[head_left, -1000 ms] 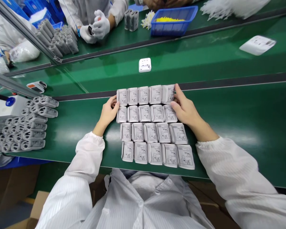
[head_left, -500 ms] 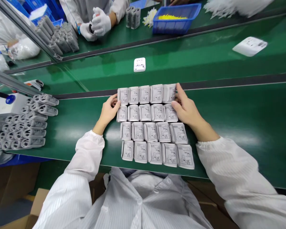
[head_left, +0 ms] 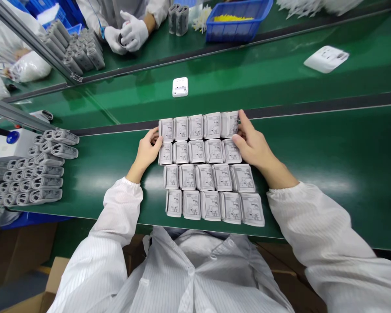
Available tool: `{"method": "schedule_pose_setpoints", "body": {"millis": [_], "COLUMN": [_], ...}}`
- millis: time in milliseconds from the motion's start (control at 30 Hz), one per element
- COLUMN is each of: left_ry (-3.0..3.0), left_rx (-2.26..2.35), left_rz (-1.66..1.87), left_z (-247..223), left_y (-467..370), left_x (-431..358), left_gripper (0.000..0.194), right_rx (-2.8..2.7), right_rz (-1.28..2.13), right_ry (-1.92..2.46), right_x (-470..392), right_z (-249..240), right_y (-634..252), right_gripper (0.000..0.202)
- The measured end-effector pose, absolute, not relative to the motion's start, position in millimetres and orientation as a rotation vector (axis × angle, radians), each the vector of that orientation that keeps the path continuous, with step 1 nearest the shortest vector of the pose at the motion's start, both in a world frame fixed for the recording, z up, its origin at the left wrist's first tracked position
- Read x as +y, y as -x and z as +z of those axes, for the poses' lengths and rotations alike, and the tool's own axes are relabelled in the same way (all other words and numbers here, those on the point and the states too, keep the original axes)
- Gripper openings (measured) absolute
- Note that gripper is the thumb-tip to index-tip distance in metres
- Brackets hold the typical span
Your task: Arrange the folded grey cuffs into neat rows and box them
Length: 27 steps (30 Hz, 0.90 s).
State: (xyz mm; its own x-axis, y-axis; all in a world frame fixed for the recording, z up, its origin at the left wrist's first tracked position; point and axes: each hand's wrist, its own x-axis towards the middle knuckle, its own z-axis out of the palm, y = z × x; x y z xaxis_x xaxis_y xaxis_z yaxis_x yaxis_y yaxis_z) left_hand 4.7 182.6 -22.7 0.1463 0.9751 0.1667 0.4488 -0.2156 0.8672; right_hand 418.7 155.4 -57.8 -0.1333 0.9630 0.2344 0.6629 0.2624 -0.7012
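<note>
Several folded grey cuffs with printed line drawings lie in rows on the green table before me. My left hand [head_left: 149,149] is at the left end of the farthest row, its fingers against the end cuff [head_left: 166,130]. At the other end my right hand [head_left: 254,143] has its index finger along the side of the last cuff [head_left: 230,124] and its thumb at the near corner. Between them the two hands clasp this row from both ends. Closer to me, the front row's cuffs [head_left: 210,205] lie untouched.
More rolled grey cuffs [head_left: 45,181] are stacked at the left beside a white box [head_left: 9,145]. Beyond a dark rail, two white devices [head_left: 180,87] [head_left: 326,59] lie on the green belt. Across it are a co-worker's gloved hands [head_left: 127,37] and a blue bin [head_left: 237,26].
Both hands stay at the ends of the farthest row, with hardly any shift. The white devices on the belt have moved left. The whole view has shifted slightly.
</note>
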Motion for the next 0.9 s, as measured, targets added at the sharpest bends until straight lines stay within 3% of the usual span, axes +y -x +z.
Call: {"method": "schedule_pose_setpoints", "body": {"millis": [900], "left_ry": [-1.753], "left_rx": [1.35], "left_rz": [1.002], "left_z": [-20.8], "left_y": [-2.5], "left_x": [183.8], "left_gripper": [0.05], "right_rx": [-1.857], "right_rz": [0.631], "right_ry": [1.448], "right_x": [155.5], "right_z": [-58.0], "right_y": [-418.2], "right_gripper": [0.108]}}
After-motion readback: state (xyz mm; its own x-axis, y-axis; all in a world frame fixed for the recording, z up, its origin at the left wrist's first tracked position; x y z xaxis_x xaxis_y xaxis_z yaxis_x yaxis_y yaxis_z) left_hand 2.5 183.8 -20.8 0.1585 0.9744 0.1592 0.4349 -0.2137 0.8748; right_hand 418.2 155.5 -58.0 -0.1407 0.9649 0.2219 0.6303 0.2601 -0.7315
